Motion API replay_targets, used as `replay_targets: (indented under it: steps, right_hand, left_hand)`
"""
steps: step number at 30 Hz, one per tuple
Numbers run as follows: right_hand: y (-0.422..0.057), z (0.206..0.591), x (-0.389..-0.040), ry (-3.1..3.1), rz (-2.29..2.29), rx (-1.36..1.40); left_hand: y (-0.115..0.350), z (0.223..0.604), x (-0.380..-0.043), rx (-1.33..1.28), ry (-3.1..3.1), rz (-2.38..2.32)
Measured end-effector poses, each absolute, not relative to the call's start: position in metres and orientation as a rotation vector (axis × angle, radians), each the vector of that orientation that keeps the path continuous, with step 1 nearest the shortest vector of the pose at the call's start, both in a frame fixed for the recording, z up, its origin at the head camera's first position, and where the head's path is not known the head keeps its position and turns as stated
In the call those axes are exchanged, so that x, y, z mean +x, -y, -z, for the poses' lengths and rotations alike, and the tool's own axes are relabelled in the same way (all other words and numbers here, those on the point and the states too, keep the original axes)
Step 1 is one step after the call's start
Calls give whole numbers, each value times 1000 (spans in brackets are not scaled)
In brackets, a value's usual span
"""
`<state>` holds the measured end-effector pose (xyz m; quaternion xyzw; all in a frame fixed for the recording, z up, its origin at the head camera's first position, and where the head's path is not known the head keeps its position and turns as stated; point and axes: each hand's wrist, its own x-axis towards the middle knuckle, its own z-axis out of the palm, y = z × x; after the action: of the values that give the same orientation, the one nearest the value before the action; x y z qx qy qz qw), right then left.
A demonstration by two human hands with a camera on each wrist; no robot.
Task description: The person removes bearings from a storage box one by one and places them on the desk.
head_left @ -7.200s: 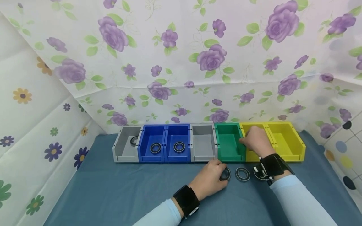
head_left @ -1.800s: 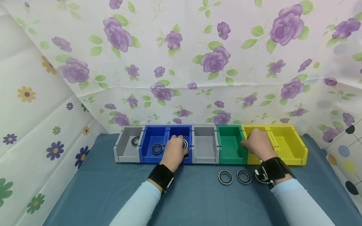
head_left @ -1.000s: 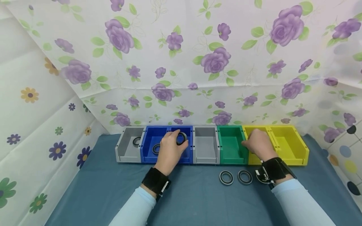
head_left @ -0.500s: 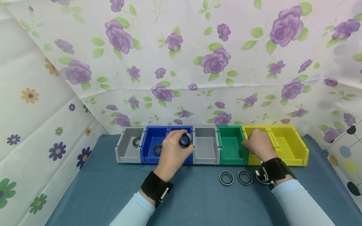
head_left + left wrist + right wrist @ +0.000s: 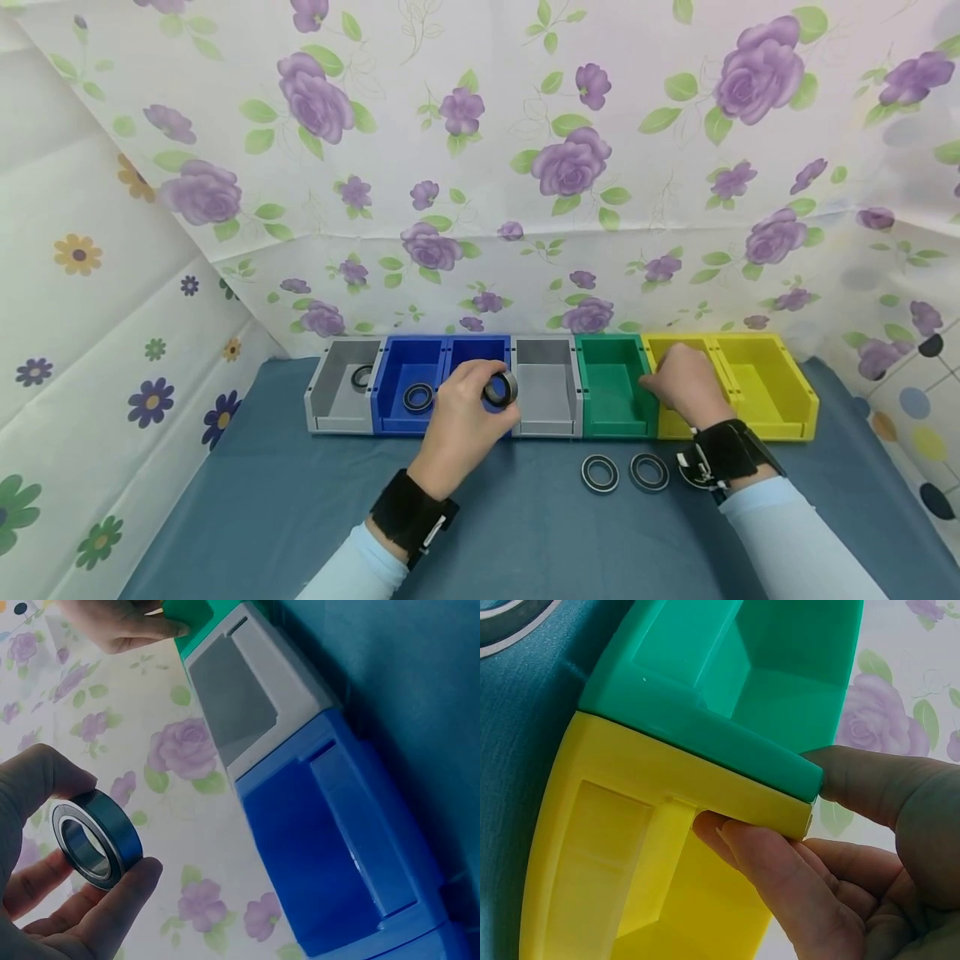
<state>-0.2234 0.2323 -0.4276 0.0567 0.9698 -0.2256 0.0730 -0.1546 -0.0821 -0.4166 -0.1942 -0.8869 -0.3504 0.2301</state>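
Note:
My left hand pinches a bearing between thumb and fingers, above the front of the right blue bin. The ring is tilted up on edge, with a black face and a shiny metal rim. My right hand grips the adjoining walls of the green bin and the left yellow bin, thumb on the green side, fingers inside the yellow. Two bearings lie on the cloth before the green bin, the left bearing and the middle bearing. A third bearing is partly hidden under my right wrist.
Bins stand in a row against the flowered backdrop. A bearing lies in the left grey bin, another bearing in the left blue bin. The middle grey bin and right yellow bin complete the row.
My left hand went from a bearing on the cloth to the right blue bin, lifted the bearing from it, and moved slightly right and nearer. My right hand keeps its grip.

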Motion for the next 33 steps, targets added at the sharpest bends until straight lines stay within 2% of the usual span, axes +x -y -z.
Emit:
replay_targets:
  steps: [33]
  right_hand:
    - [-233, 431, -224, -2945, 679, 149]
  left_hand:
    - [57, 460, -127, -815, 2822, 826]
